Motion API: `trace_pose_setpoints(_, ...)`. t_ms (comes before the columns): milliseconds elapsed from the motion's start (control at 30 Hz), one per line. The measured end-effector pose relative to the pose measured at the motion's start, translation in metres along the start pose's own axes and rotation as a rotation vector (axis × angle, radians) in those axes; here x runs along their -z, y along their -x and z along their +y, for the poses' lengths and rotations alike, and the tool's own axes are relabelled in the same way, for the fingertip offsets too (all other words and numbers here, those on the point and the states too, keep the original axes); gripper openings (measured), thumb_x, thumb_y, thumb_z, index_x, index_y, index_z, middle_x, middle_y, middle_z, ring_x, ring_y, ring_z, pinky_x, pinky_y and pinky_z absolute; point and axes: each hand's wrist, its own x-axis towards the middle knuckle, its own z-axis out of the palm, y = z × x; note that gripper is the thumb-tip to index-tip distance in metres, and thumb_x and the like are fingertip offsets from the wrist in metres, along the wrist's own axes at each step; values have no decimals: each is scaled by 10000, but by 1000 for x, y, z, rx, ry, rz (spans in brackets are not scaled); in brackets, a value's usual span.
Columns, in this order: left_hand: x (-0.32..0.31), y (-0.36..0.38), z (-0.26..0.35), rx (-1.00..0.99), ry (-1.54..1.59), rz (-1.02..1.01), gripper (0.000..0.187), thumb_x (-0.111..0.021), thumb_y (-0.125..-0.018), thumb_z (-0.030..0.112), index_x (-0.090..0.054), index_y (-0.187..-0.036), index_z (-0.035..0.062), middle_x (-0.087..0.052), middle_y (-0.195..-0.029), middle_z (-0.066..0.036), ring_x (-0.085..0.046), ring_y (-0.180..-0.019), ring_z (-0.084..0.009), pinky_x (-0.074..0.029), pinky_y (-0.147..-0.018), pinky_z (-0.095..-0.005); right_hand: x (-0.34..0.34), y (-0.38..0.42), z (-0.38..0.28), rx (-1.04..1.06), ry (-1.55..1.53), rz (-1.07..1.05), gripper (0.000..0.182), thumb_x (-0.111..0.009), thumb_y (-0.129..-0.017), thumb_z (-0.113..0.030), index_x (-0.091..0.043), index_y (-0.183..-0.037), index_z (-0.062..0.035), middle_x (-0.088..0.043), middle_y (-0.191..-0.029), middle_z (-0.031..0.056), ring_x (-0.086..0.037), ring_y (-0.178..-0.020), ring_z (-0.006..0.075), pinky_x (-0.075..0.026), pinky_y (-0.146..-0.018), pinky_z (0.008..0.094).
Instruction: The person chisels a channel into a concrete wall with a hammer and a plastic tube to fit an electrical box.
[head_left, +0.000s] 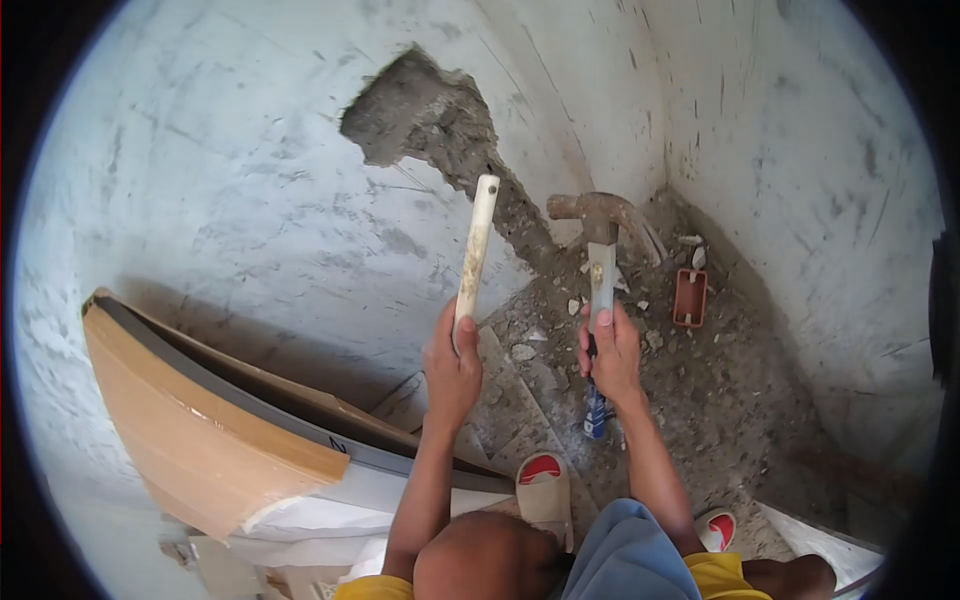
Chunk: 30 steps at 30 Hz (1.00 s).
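My left hand (453, 367) is closed around the lower part of a pale, flat bar (477, 235) with a small dark hole near its upper end. The bar stands nearly upright in front of the wall; whatever lies below my fist is hidden. In my right hand (612, 358) is a claw hammer (600, 215), gripped partway along its handle, with the blue end of the handle showing below. Its rusty head points up, the claw toward the right. Behind the bar, a rough broken patch (430, 110) exposes grey material in the white wall (250, 150).
Rubble and dust cover the floor (700, 400) toward the corner. A small reddish-brown box (690, 298) lies there among plaster pieces. At the left, a long cardboard-wrapped panel (230, 400) leans by the wall. My slippered feet, one slipper (545, 495) at centre, stand below.
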Motion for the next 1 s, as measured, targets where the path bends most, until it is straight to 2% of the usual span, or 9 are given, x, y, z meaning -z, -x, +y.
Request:
trace_pose_setpoints(67,3,-14,8,-42,-29,7,366,-439,-1047,251,-543,-1272,-19,-589,-790,-166,-585,-689,-278,-469,-658,-383,-7,-2,-10,63,68,-14,565,-396,-1020,-547,-531,-1048,1,-494,-636,16,-480,-447,88,-362,-400,251)
trace_pose_setpoints(167,-8,-25,5,-85,83,97,367,-430,-1052,272,-563,-1247,-9,-499,-728,-53,-467,-654,-146,-406,-611,-317,-15,-3,-33,112,204,-10,563,-384,-1023,-543,-541,-1020,-2,-496,-606,12,-489,-444,90,-362,-400,255)
trace_pose_setpoints(400,-27,-40,-10,-3,154,132,369,-416,-1058,272,-557,-1267,4,-508,-724,-59,-479,-649,-159,-412,-613,-332,-18,-22,-68,297,542,-27,621,-345,-1015,-581,-547,-1019,7,-505,-597,17,-485,-444,88,-367,-404,248)
trace_pose_setpoints(467,-29,-41,-5,65,149,143,347,-432,-1038,249,-542,-1289,36,-588,-749,-209,-590,-676,-387,-446,-648,-463,-22,-22,-79,343,608,-23,627,-340,-1014,-585,-551,-1014,6,-506,-591,15,-487,-445,88,-368,-407,247)
trace_pose_setpoints(700,-23,-37,9,78,147,183,304,-437,-1028,221,-545,-1258,54,-604,-777,-225,-592,-720,-444,-441,-648,-490,-79,-25,-108,871,248,77,550,-357,-1043,-475,-546,-842,1,-514,-567,54,-503,-434,140,-383,-411,291)
trace_pose_setpoints(800,-24,-38,13,73,187,190,286,-447,-1023,216,-555,-1231,52,-605,-792,-234,-594,-748,-462,-439,-649,-500,-61,-72,-62,556,873,10,528,-356,-1047,-461,-519,-822,-12,-509,-577,37,-495,-430,134,-389,-408,295)
trace_pose_setpoints(833,-23,-41,8,86,201,181,286,-449,-1023,218,-557,-1227,49,-606,-792,-234,-593,-757,-462,-442,-656,-494,-58,-66,-72,549,879,19,528,-356,-1047,-461,-519,-822,-12,-509,-577,37,-495,-430,134,-389,-408,295)
trace_pose_setpoints(900,-22,-42,7,86,211,181,293,-446,-1028,234,-565,-1215,42,-595,-775,-220,-589,-740,-430,-450,-674,-457,-62,-65,-100,118,567,27,517,-354,-1049,-460,-496,-796,-33,-516,-588,37,-498,-433,126,-390,-406,301)
trace_pose_setpoints(1000,-22,-44,8,151,230,133,316,-434,-1039,255,-561,-1226,35,-588,-761,-168,-580,-692,-357,-453,-679,-415,-74,-34,-141,215,413,105,499,-364,-1047,-458,-485,-802,-41,-513,-585,40,-493,-436,115,-377,-402,301)
